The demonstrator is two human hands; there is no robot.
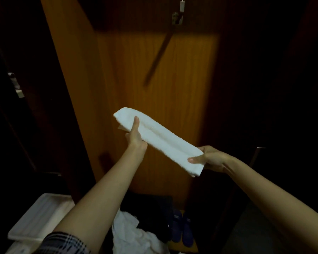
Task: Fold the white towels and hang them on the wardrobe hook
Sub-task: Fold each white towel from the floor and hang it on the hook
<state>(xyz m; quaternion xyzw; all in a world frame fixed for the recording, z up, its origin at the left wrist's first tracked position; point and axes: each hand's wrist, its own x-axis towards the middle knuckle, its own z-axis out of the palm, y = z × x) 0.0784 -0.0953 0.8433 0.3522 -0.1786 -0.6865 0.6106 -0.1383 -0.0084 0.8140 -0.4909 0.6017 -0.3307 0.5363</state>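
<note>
- One wooden wardrobe door (154, 70) is filling the middle, its metal hook (177, 18) sitting at twelve o'clock.
- Folded white towel (160, 140) is stretching in the air from ten o'clock to four o'clock.
- Left hand (135, 134) is pinching its upper end, thumb on top.
- Right hand (207, 158) is pinching its lower end.
- Crumpled white towels (130, 233) are lying at six o'clock.

I have both arms stretched forward, bare to the elbow; my left hand (134, 133) is raised, thumb on top, pinching the far end of the towel (159, 140); my right hand (207, 158) sits lower, thumb pressed over the near end, fingers probably curled beneath.
</note>
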